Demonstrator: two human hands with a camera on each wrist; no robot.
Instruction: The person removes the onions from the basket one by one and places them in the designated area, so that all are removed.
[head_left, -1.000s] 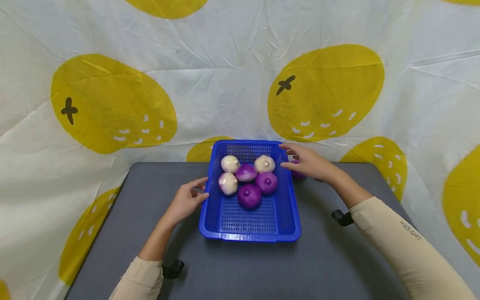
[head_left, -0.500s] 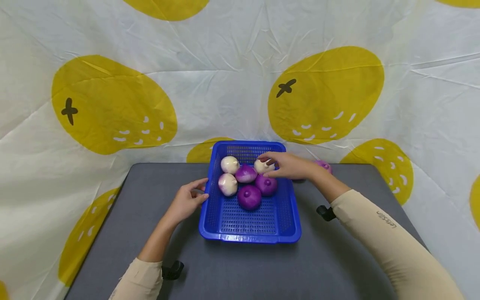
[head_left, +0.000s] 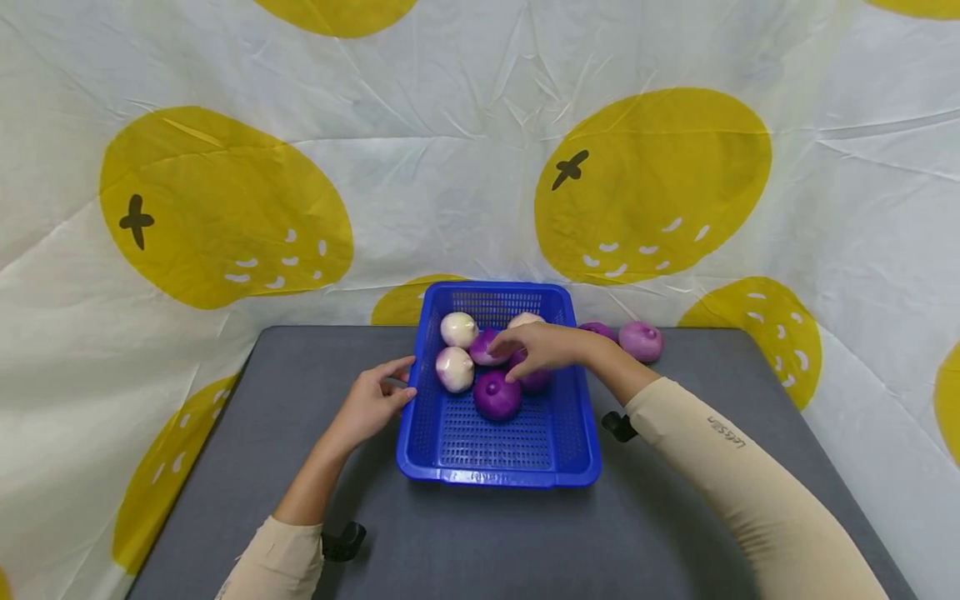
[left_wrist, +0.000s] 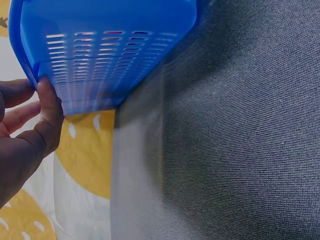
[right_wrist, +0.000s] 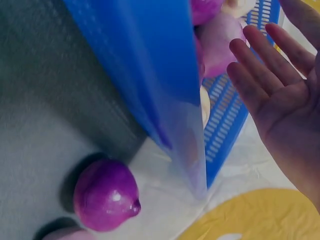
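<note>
A blue basket [head_left: 498, 450] is set on the grey bench [head_left: 660, 517], with six onions gathered in its far half. The left hand [head_left: 371, 404] is rested against the basket's left wall, fingers loosely curled; in the left wrist view the fingertips [left_wrist: 47, 95] are seen touching the rim, so the basket is steadied rather than gripped. The right hand [head_left: 543, 348] is held over the onions with its fingers spread and nothing held, as the right wrist view shows plainly. It is poised above a dark purple onion [head_left: 532, 379], just beside a paler purple onion [head_left: 483, 346].

Two onions lie outside on the bench, just right of the basket's far corner: a purple one [right_wrist: 106, 195] and a pink one [head_left: 641, 341].

The step in hand is judged to be a reach for another onion inside the basket. The next move calls for the fingers to be lowered and curled round one onion without its touching neighbours being nudged.
</note>
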